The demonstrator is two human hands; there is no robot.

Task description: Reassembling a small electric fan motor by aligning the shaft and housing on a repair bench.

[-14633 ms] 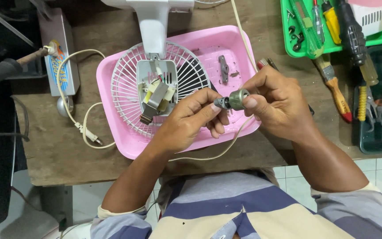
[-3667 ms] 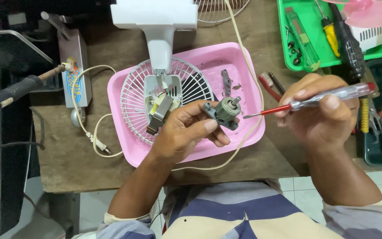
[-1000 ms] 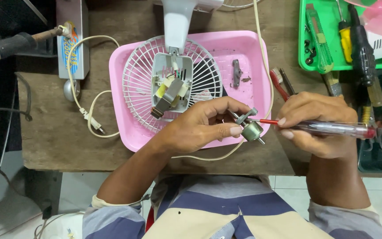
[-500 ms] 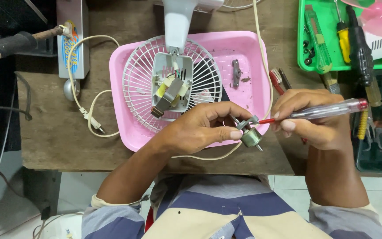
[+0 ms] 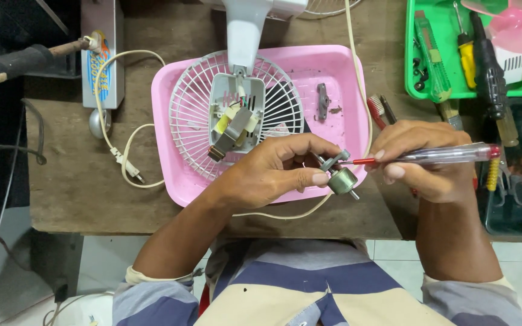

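Observation:
My left hand (image 5: 273,170) grips a small grey fan motor part (image 5: 339,177) with a metal bracket and a short shaft, held just over the front edge of a pink tray (image 5: 345,72). My right hand (image 5: 424,160) holds a clear-handled screwdriver (image 5: 436,156) level, with its red-sleeved tip touching the motor's bracket. In the tray lies a white fan grille (image 5: 191,115) with the open white fan housing (image 5: 237,115) on it, wires and a coil showing inside. A small metal bracket (image 5: 322,101) lies loose in the tray.
A green tray (image 5: 421,87) of screwdrivers and tools sits at the back right, with a pink fan blade (image 5: 509,21) on it. More tools fill a dark box (image 5: 515,187) on the right. A white power cord and plug (image 5: 125,166) and a soldering iron (image 5: 25,60) lie on the left.
Over the last second the screwdriver has risen from a downward slant to level, its tip staying at the motor. My left hand has turned the motor slightly.

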